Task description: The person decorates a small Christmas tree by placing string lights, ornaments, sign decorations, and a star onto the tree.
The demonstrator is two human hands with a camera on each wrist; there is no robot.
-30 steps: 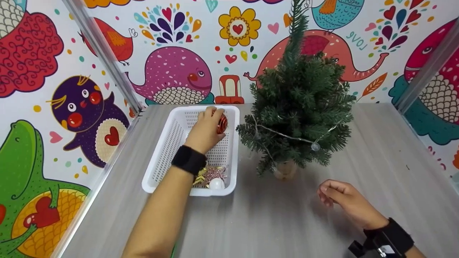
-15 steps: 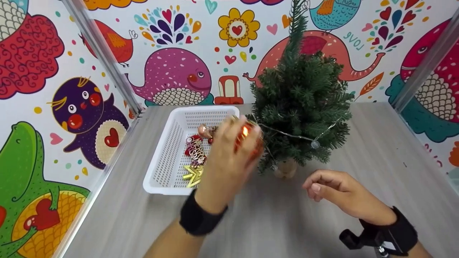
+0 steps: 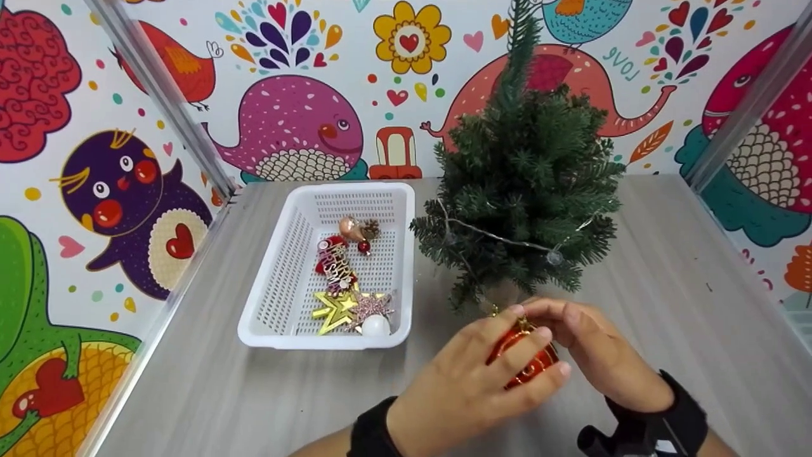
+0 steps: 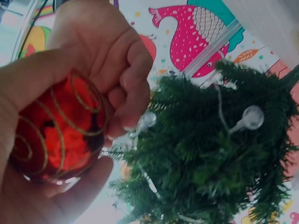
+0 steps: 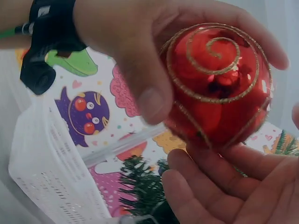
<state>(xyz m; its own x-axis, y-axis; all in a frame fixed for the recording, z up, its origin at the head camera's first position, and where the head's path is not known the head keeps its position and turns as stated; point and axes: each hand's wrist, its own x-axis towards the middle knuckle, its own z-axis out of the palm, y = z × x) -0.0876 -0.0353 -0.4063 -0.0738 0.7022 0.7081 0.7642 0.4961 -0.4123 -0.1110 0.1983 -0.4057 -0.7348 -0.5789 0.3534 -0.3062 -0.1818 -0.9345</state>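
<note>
A shiny red Christmas bauble with gold glitter swirls is in my left hand, above the near part of the table. Thumb and fingers curve round the ball, which shows plainly in the left wrist view as a red bauble. Close against its far right side is my right hand, fingers loosely bent near the gold cap. From the right wrist, the fingers of the right hand lie just under the ball; whether they touch it I cannot tell. Behind both hands stands a small artificial Christmas tree.
A white plastic basket on the left holds a gold star, a pink glitter snowflake, a white ball, a lettered sign and other small ornaments. A clear light string crosses the tree. Patterned walls enclose the table.
My left hand has lifted the red bauble out of the basket and carried it right and nearer. My right hand has moved slightly to meet it. The view has shifted a little.
</note>
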